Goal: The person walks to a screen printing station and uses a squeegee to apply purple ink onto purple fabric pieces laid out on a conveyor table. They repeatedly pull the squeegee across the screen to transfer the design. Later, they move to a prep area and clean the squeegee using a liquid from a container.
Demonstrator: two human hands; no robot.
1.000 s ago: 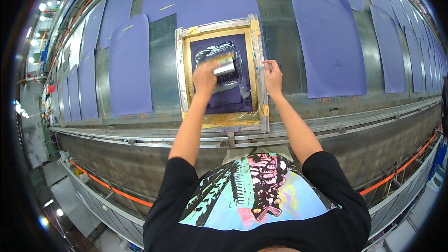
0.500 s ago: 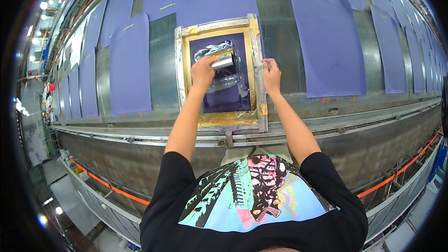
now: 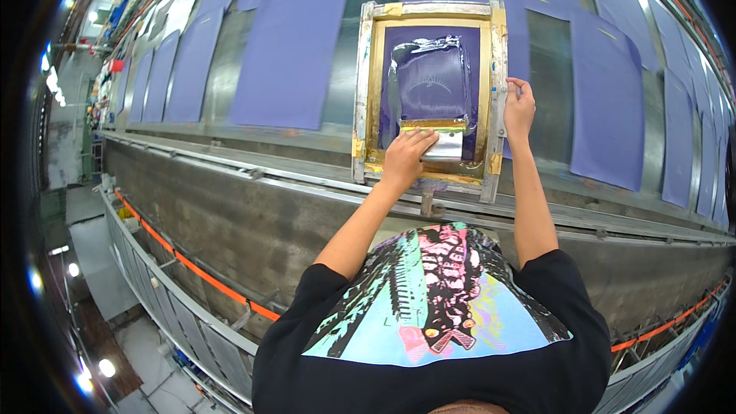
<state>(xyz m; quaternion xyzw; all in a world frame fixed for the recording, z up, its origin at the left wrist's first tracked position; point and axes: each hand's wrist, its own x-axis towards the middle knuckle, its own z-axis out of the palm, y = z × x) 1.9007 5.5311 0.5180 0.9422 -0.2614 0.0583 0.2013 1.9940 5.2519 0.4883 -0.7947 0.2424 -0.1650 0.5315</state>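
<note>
A screen-printing frame [image 3: 497, 54] with worn pale rails and yellowish tape lies over a purple fabric piece on the long table. Inside it, the mesh shows dark purple with glossy clear ink [image 3: 429, 44] along the top and sides, and a faint curved motif in the middle. My left hand [image 3: 410, 157] is closed on a squeegee [image 3: 445, 146] with a silvery handle, its blade resting on the mesh near the frame's near end. At the frame's right rail, my right hand [image 3: 520, 110] has its fingers curled against the edge.
Purple fabric pieces [image 3: 291, 54] lie flat in rows on the grey table [image 3: 548, 61], to both sides and behind the frame. A metal rail [image 3: 307, 184] runs along the near edge, with a bracket [image 3: 427, 203] by the frame. An orange strip [image 3: 192, 280] runs lower left.
The squeegee has come from the upper mesh down to the near end, tilting over, with ink spread behind it. My right hand stays at the right rail. The whole view has shifted.
</note>
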